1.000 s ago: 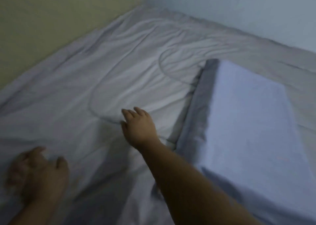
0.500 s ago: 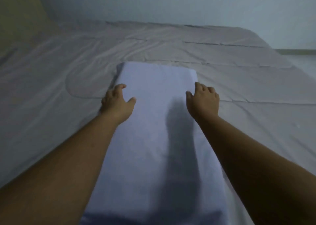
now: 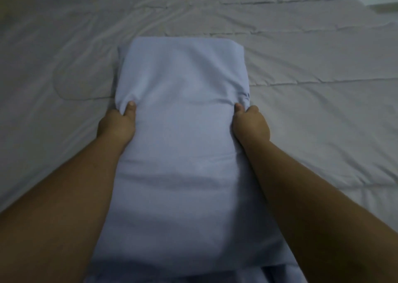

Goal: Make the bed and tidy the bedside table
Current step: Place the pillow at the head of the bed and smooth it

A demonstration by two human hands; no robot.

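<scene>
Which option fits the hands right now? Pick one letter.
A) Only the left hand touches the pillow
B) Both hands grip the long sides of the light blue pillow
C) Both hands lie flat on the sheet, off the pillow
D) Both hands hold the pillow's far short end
B: the left hand and right hand each pinch bunched fabric on opposite long sides of the pillow, thumbs on top.

My left hand (image 3: 117, 125) pinches the left edge of the pale blue pillow (image 3: 183, 132), thumb on top and the cloth bunched under it. My right hand (image 3: 251, 125) grips the right edge the same way, fabric gathered at the thumb. The pillow lies lengthwise between my forearms on the wrinkled grey bedsheet (image 3: 312, 56).
</scene>
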